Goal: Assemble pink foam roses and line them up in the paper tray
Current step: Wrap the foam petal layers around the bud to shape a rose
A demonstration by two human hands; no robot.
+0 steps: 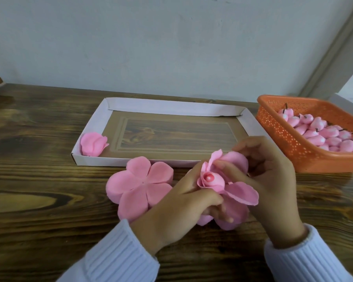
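One paper tray (pixel 165 106) lies on the table (pixel 39 180). One finished rose (pixel 93 143) sits in the tray's near-left corner, touching its walls. Just in front of the tray's near wall lies one stack of five-lobed petal sheets (pixel 139 188). Right of that stack, also in front of the tray, both hands hold one half-made rose (pixel 240 194). The left hand (pixel 181 206) has its fingers curled round the rose's base. The right hand (pixel 273 180) pinches an upper petal between thumb and fingers. One orange basket (pixel 283 135) stands right of the tray, holding a heap of pink buds (pixel 322 133) too crowded to count.
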